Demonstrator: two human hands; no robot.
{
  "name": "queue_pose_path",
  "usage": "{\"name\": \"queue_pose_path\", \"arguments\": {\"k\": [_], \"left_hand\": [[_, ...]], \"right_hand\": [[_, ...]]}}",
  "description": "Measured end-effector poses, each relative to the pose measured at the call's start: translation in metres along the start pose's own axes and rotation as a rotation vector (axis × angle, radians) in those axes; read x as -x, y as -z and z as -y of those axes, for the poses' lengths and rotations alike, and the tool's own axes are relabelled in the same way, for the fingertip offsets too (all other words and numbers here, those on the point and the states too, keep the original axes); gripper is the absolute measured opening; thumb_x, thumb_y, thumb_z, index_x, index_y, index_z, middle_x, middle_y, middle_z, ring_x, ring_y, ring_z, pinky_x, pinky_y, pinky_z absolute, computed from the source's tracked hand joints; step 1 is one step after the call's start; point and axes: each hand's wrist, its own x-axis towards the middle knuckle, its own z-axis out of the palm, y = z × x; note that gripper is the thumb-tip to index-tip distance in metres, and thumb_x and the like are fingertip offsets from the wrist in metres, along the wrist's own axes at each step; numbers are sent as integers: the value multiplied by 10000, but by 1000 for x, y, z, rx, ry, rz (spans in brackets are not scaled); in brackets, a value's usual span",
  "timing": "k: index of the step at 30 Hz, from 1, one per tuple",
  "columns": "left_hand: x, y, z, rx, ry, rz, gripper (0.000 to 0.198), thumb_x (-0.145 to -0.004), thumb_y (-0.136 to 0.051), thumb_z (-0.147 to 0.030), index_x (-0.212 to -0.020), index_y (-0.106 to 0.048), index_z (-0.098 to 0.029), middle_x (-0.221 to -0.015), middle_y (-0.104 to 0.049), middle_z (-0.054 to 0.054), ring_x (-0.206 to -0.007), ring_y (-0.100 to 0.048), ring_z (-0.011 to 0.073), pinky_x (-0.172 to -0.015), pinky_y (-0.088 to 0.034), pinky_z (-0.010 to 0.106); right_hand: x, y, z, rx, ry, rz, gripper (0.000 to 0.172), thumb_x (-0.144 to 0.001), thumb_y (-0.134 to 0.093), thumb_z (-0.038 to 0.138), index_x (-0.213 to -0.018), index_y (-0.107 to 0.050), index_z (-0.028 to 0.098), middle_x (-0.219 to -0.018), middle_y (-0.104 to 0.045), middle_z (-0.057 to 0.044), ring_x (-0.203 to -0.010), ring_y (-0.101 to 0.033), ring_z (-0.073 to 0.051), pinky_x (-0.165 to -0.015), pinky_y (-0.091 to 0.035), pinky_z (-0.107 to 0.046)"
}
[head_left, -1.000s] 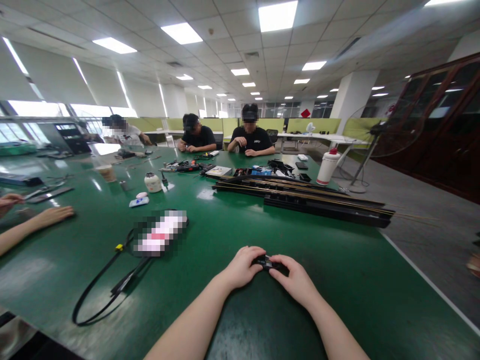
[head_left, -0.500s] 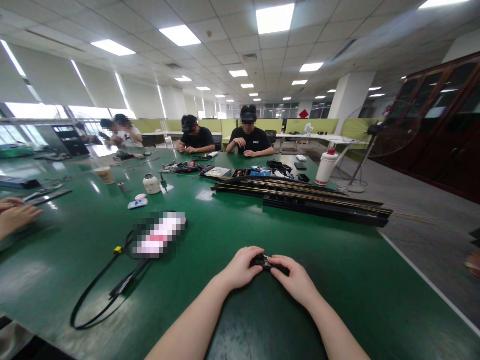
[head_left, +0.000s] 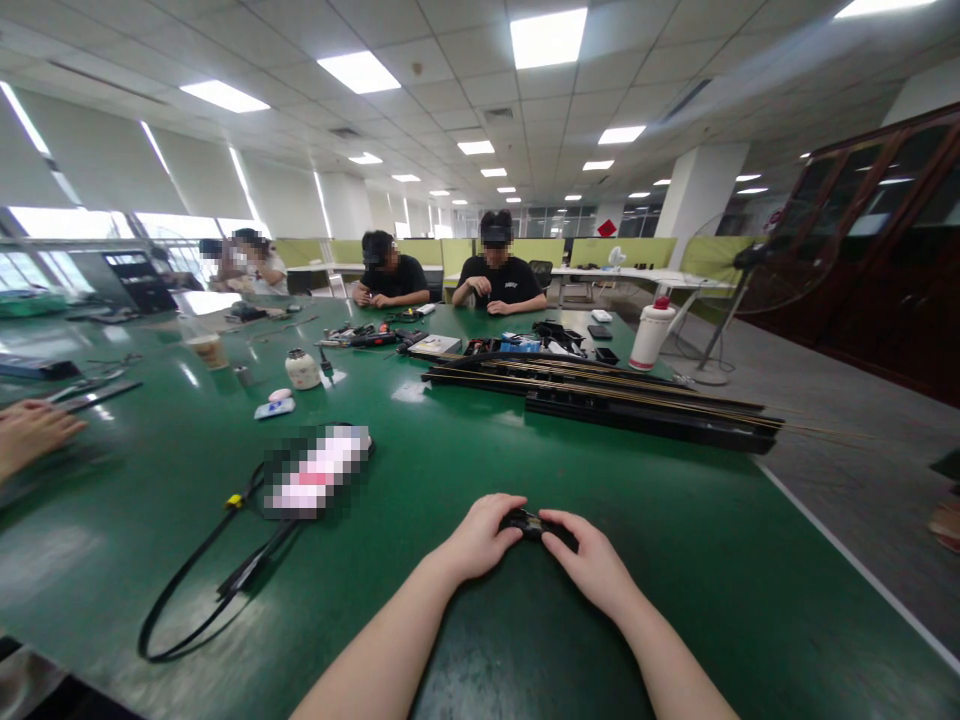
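A small dark object (head_left: 532,526), black with a paler patch in its middle, lies low over the green table (head_left: 420,470) between my hands. Its kind is too small to make out. My left hand (head_left: 484,538) grips its left end, thumb on the near side and fingers on the far side. On its right end, my right hand (head_left: 589,555) holds it in the same way, fingertips close to the paler patch. Both palms hide parts of the object.
Left of my hands lie a blurred-out bright panel (head_left: 319,475) and a looped black strap (head_left: 150,610). Long black rails with thin rods (head_left: 652,420) lie beyond, near a white bottle (head_left: 652,335). A co-worker's hand (head_left: 37,435) rests at the left; other people sit across the table.
My right fingertips have drawn slightly back from the middle of the small dark object, so more of its paler patch shows. Both hands stay in nearly the same place.
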Motion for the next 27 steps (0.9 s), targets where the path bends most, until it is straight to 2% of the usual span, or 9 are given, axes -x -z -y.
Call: {"name": "queue_pose_path", "arguments": {"k": [9, 12, 16, 22, 27], "left_hand": [[0, 0, -1, -1, 4, -1, 444, -771, -623, -197, -1202, -518, -219, -1191, -562, 69, -1129, -486, 228, -993, -373, 384], [1, 4, -3, -92, 25, -20, 492, -727, -685, -277, -1187, -535, -187, -1231, -523, 104, -1163, -446, 262, -1013, -341, 408], [3, 7, -5, -195, 45, 16, 501, -713, -696, -386, -1157, -562, -198, -1212, -534, 104, -1152, -446, 288, -1020, -304, 457], [3, 7, -5, -214, 20, 20, 314, -776, -645, -310, -1074, -602, -223, -1178, -562, 62, -1137, -463, 247, -1033, -282, 426], [3, 8, -5, -196, 11, 32, 299, -770, -643, -258, -1062, -597, -213, -1164, -569, 60, -1124, -473, 233, -1048, -255, 426]], "right_hand": [[1, -1, -1, 52, 64, -5, 329, -738, -575, 323, -1025, -656, 185, -1096, -660, -92, -1049, -584, -234, -956, -428, -389], [1, -2, -3, 53, 81, -23, 325, -721, -596, 318, -1018, -658, 200, -1086, -665, -82, -1041, -587, -234, -956, -427, -396], [1, -3, -3, 39, 90, -34, 318, -709, -609, 307, -1009, -660, 211, -1074, -668, -75, -1031, -590, -236, -952, -428, -404], [1, -2, -3, 24, 74, -29, 345, -688, -629, 291, -1024, -652, 217, -1090, -662, -70, -1048, -583, -236, -957, -426, -401], [1, -3, -6, 41, 80, -18, 357, -679, -633, 269, -1025, -652, 183, -1090, -659, -90, -1045, -582, -235, -965, -418, -395]]}}
